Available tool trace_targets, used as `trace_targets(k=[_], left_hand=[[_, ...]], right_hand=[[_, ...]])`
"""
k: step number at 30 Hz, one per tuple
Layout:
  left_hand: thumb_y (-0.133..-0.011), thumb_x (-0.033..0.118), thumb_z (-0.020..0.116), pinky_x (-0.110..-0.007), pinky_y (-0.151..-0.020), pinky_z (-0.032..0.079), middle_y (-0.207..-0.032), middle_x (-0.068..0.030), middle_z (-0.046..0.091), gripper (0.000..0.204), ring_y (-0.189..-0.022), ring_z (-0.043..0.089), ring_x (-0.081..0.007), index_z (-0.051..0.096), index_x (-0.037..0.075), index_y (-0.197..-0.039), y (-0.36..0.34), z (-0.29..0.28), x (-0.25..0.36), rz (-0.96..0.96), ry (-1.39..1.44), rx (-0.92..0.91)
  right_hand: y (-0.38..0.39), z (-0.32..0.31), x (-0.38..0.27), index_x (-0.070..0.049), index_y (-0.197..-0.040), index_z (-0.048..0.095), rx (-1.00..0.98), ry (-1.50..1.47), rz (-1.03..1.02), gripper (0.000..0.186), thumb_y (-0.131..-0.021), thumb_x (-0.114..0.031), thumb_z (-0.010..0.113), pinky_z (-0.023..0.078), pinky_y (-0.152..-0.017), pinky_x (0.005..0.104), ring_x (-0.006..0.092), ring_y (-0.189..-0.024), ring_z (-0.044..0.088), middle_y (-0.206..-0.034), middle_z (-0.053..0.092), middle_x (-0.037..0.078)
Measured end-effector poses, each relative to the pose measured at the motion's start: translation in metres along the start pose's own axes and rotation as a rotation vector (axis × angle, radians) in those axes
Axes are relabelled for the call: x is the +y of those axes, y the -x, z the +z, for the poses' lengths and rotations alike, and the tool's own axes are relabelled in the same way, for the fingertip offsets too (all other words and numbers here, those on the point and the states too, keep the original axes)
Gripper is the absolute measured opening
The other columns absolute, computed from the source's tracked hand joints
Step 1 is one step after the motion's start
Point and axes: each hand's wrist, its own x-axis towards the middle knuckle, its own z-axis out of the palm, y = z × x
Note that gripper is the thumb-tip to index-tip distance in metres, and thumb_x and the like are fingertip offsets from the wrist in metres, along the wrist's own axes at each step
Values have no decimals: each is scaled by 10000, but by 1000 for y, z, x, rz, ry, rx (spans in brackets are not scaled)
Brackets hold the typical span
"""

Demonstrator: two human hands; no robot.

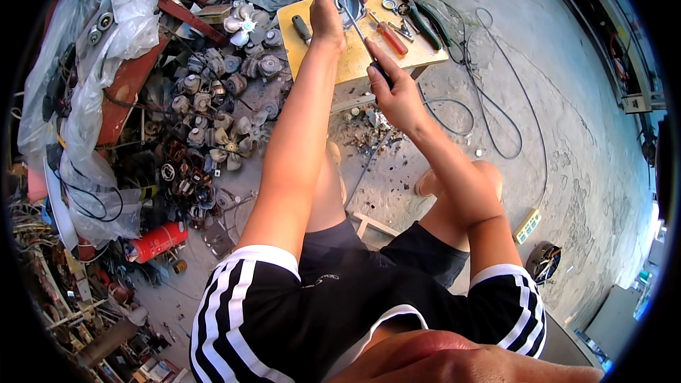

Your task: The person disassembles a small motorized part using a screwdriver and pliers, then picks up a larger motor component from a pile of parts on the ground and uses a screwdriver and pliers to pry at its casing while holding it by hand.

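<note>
Left hand (328,18) fingers curled round metal part (350,0) at far worktop (347,65), right hand (399,93) fingers closed around dark-handled screwdriver (384,73) pointing at it.

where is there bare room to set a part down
Small patch of yellow tabletop between the left hand and right hand; wider stretch of floor right of the power strip. Crowded: the tabletop's right side, with pliers, red-handled screwdriver and small metal parts; and the floor at left, under heaped motor parts.
</note>
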Motion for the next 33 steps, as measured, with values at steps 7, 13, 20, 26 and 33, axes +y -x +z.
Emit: trace_targets(k=[7,13,20,26,33], left_hand=[[-887,418,471,-407,-659,587,-858,-134,682,427,-745,695,-288,613,31,-1000,-7,-9,5,-6,-64,98],[-850,560,425,-513,-777,551,-952,-181,658,623,-895,670,-342,579,-4,-1067,5,-8,36,-206,148,-73],[-828,536,471,-573,-956,463,-1108,-219,615,678,-1055,593,-371,544,-33,-1189,-1,-18,37,-301,353,-209],[-863,545,456,-498,-809,551,-953,-184,655,620,-907,664,-314,580,-20,-1085,7,5,34,-276,246,-219],[-886,537,427,-491,-805,548,-975,-170,661,606,-912,651,-326,594,-9,-1090,5,6,30,-244,165,-177]], right_hand=[[-6,5,-11,-206,-1445,418,12,211,-23,502,-963,-156,551,481,-750,301,158,-700,541,-875,645,128],[-9,-30,-29,-181,-1408,460,-91,354,-124,485,-938,-145,576,468,-897,357,277,-1037,628,-1187,620,191],[-4,-42,-40,-180,-1407,471,-89,283,-76,457,-957,-137,536,466,-888,308,194,-1052,594,-1467,441,106],[-3,-44,-32,-172,-1398,481,-55,251,-110,446,-955,-151,527,487,-725,313,180,-710,562,-1108,616,110],[0,-46,-40,-161,-1389,491,-95,147,57,445,-949,-205,545,489,-695,331,185,-682,597,-710,594,108]])
